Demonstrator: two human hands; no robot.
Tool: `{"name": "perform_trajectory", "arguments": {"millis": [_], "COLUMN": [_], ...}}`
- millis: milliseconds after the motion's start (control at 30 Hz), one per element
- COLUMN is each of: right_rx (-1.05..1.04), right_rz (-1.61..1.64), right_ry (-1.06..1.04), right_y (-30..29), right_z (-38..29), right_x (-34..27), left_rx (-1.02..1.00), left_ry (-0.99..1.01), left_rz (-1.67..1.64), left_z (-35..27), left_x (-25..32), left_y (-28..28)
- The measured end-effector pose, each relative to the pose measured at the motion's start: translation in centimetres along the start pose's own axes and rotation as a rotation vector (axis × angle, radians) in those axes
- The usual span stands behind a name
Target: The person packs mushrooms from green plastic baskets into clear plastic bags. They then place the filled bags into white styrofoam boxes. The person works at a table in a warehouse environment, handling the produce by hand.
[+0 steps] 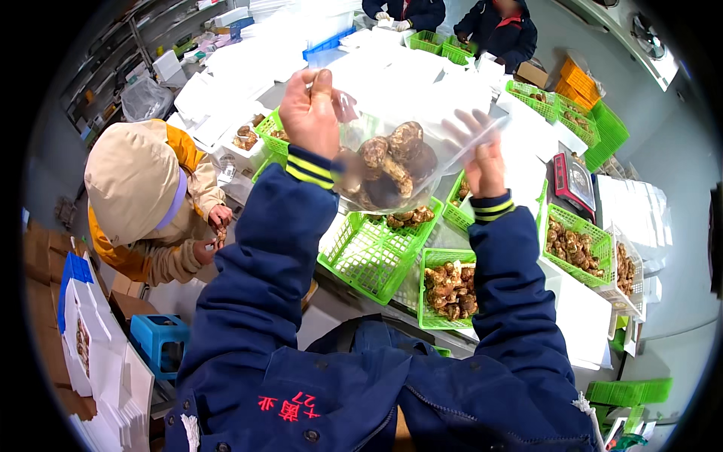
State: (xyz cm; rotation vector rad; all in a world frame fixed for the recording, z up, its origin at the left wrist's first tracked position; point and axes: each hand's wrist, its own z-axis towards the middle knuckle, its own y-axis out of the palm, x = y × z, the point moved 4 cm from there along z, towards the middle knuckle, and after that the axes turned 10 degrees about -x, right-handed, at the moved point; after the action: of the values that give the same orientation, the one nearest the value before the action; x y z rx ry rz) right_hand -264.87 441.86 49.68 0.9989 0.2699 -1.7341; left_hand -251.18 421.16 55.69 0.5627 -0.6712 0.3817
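Note:
A clear plastic bag (415,195) of brown-capped mushrooms (398,155) is held up in front of me. My left hand (309,116) is closed on the bag's upper left part, thumb uppermost. At the right edge, my right hand (484,158) has the film between thumb and fingers; the fingertips are blurred and partly behind the plastic. Below the bag stands a green mesh basket (367,257), its bottom largely bare, with some mushrooms (411,217) at its far end. Nearer my right forearm, another green basket (448,325) is full of mushrooms (450,288).
A co-worker (149,198) at left handles a small item. Two more people (415,14) work across the table. To the right are a red scale (573,181), a filled green basket (604,240) and a white basket (635,265). A blue stool (160,339) stands lower left.

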Motion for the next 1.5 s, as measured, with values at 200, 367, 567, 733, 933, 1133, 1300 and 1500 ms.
{"name": "perform_trajectory", "arguments": {"millis": [200,367,567,733,933,1133,1300,1500], "right_rx": [0.100,0.233,0.341,0.287,0.252,0.252,0.139,0.258], "right_rz": [-0.141,-0.092,-0.048,-0.028,-0.293,-0.292,-0.362,-0.440], "right_ry": [0.047,-0.058,0.028,0.249,0.362,0.463,0.482,0.544], "right_y": [-0.1,1.1,-0.4,-2.2,-5.8,-9.5,-8.0,-6.4], "right_z": [0.1,1.0,-3.1,-7.7,-11.6,-17.5,-21.6,-23.4], "right_x": [1.8,0.6,3.3,7.8,11.1,11.4,6.3,2.1], "left_rx": [-0.053,-0.038,-0.083,-0.066,-0.078,-0.391,-0.712,-0.915], "left_ry": [-0.089,-0.153,-0.299,-0.409,-0.478,-0.368,-0.125,-0.061], "left_rz": [0.079,0.041,-0.011,-0.022,0.022,0.368,0.272,0.414], "left_z": [1.9,1.1,-4.2,-9.4,-15.5,-21.7,-27.4,-28.5], "left_x": [-1.3,-0.9,-2.2,-6.0,-7.1,-4.4,-2.0,-1.3], "left_y": [-0.7,-4.1,-5.8,-8.5,-9.9,-8.2,-5.0,-3.1]}}
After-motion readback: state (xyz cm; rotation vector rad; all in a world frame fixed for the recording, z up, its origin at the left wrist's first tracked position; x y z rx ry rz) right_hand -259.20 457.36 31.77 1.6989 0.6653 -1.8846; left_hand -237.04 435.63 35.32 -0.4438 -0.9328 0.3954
